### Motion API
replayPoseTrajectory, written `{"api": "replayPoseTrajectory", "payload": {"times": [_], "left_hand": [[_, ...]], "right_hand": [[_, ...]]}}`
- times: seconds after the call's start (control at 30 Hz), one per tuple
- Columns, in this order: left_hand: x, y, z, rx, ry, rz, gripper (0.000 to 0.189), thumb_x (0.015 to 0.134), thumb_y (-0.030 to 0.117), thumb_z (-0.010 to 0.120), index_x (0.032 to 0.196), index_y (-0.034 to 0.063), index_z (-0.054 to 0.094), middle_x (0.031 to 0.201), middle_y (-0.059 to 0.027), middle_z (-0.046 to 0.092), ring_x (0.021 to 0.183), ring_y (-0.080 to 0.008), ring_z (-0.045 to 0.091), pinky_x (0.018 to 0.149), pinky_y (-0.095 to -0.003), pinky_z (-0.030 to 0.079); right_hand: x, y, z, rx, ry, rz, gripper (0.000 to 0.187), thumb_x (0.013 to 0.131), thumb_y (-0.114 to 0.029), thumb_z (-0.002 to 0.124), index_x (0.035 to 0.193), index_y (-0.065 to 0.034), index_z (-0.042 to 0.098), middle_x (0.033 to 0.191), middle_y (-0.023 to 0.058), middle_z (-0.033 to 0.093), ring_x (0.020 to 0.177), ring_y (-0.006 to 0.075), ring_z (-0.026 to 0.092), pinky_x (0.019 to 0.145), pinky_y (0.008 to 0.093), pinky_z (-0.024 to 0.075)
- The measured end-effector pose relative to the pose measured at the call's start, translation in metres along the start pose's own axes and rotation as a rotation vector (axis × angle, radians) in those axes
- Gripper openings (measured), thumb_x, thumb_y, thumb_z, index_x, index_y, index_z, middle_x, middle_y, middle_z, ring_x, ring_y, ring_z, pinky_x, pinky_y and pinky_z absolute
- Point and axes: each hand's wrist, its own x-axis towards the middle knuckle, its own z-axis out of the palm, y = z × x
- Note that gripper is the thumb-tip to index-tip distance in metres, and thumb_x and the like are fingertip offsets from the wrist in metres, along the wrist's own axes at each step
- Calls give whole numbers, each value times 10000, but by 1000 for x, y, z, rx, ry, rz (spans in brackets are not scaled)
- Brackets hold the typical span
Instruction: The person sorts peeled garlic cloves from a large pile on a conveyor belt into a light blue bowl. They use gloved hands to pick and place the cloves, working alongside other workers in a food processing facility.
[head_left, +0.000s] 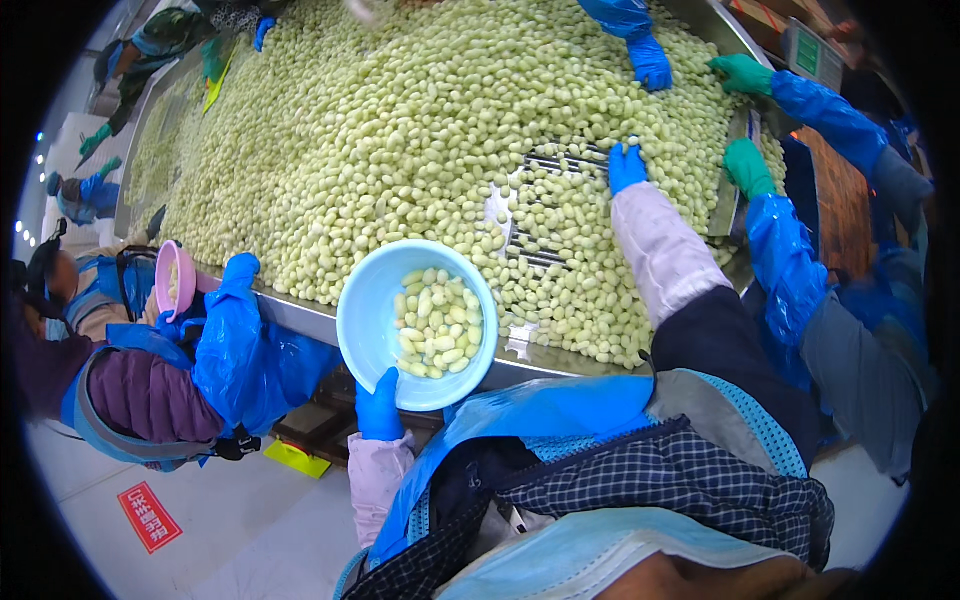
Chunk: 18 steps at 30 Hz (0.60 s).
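Observation:
My left hand (380, 409), in a blue glove, grips the near rim of a light-blue plastic bowl (361, 322) at the table's edge. Pale green oval fruits (439, 322), like peeled grapes, lie in its lower right part. My right hand (627, 169), also blue-gloved, reaches into the large heap of the same fruits (420, 135), with a pale fruit at its fingertips; whether it grips that fruit is unclear. Beside this hand, dark slots of a metal grate (566, 161) show between the fruits.
A metal table rim (300, 315) runs before me. At the left, a co-worker's blue sleeve (232, 322) and a pink bowl (174, 281) are close by. Green-gloved hands (748, 169) work at the right, near a metal chute (735, 187). Another blue-gloved hand (651, 66) touches the heap across from me.

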Motion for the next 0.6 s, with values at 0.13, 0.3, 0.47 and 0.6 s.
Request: {"api": "replayPoseTrajectory", "payload": {"times": [0.13,0.3,0.47,0.6], "left_hand": [[5,3,4,84,-37,16,543,820,75,578,1308,-35,369,1239,-172,494,1085,-248,511,918,-338,418],[7,0,-1,66,-52,36,551,819,88,581,1311,-30,366,1245,-174,488,1097,-253,503,926,-345,413],[10,-4,-1,59,-52,38,561,809,63,578,1317,-26,359,1246,-169,487,1101,-250,500,930,-342,409],[5,-7,-5,73,-12,68,556,800,96,602,1298,-32,392,1211,-160,518,1068,-257,523,914,-348,417]], "right_hand": [[-37,45,-28,308,288,-230,574,941,-258,440,1400,1,214,1437,197,249,1313,279,287,1062,355,273],[-182,-82,-55,903,-497,424,520,971,-247,370,1433,-100,184,1456,107,231,1300,210,295,1064,327,267],[-262,-132,36,1347,-1463,447,516,954,-351,390,1395,-109,274,1357,117,419,1213,237,440,1026,367,362],[-253,-136,59,1597,-1733,684,430,956,-318,387,1295,-55,404,1304,134,471,1180,284,484,1004,421,399]]}}
